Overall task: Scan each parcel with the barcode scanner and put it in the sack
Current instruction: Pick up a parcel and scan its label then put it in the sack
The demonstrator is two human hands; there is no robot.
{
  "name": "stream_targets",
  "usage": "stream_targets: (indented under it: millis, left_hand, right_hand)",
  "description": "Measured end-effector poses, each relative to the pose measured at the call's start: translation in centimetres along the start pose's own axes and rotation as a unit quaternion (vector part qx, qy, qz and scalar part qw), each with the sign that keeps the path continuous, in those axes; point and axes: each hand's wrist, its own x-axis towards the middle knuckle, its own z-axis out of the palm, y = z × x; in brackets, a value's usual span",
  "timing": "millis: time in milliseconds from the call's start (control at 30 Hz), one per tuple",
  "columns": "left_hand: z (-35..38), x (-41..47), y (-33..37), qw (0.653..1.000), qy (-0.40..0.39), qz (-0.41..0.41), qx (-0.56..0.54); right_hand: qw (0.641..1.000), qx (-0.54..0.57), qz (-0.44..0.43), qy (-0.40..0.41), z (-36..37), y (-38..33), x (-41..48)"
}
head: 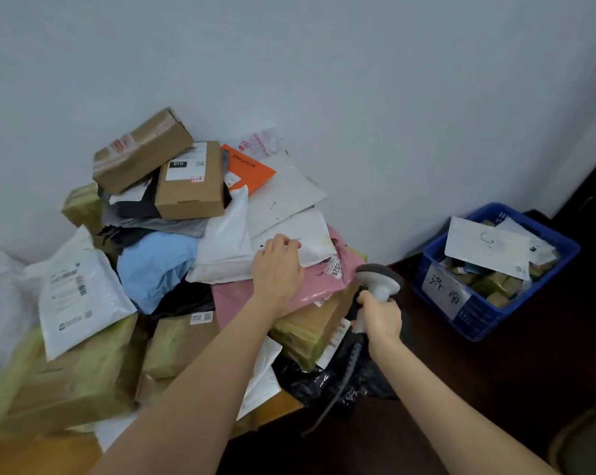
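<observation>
The left grip (pixel 277 269) pinches the edge of a white padded parcel (pixel 310 231) in the middle of the frame, on top of a pink parcel (pixel 235 299). The right grip (pixel 380 315) holds the barcode scanner (pixel 380 279). A quick tug might make the messy pile slide down.

Parcel sorting room: labelled parcels (pixel 173 269) heaped just left of the right hand (pixel 381 317) gripping the barcode scanner (pixel 380 281), blue crate (pixel 488 320) of more, hand-labelled, to its right.
</observation>
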Motion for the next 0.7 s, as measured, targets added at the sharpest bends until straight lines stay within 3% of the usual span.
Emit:
stream_targets:
  millis: [267,567,700]
  left_hand:
    - [-5.5,0.3,-3.4,0.998,0.043,-0.047,0.023]
    - [-11.8,-0.6,-9.7,0.982,0.075,-0.158,0.068]
    - [-13.5,-1.0,-12.6,0.97,0.083,-0.226,-0.025]
  right_hand:
    - [0.977,-0.014,-0.153,-0.147,3.8,-8.4,-6.5]
    - [0.938,-0.008,-0.196,-0.284,10.0,-15.0,-11.0]
    - [0.927,-0.003,-0.203,-0.316,13.1,-17.1,-12.2]
